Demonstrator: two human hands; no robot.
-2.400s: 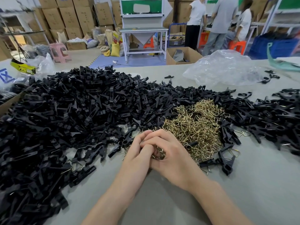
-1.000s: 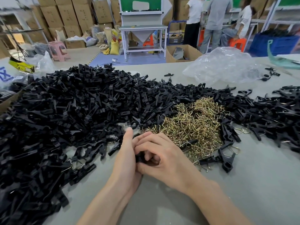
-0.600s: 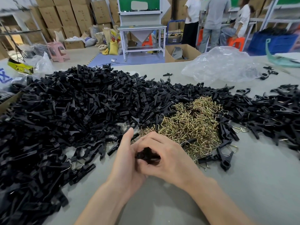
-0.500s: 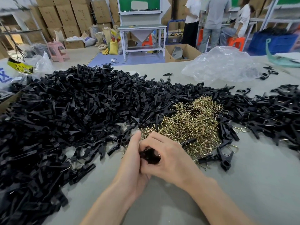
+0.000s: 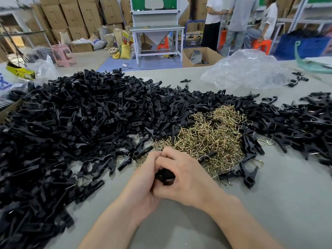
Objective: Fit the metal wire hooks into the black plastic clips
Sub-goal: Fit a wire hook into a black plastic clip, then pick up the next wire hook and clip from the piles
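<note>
Both hands meet at the near middle of the grey table. My left hand and my right hand curl together around one black plastic clip, mostly hidden between the fingers. I cannot see whether a wire hook is in it. Just beyond the hands lies a heap of brass-coloured wire hooks. A big pile of black clips fills the left and far side.
More black clips spread to the right, some with wire hooks fitted. A crumpled clear plastic bag lies at the far right. A cardboard box edge sits at the left. People stand in the background.
The left fingers, straight up a second ago, have curled in against the right hand. Both hands have closed more tightly around the black clip; the hands stay in the same spot.
</note>
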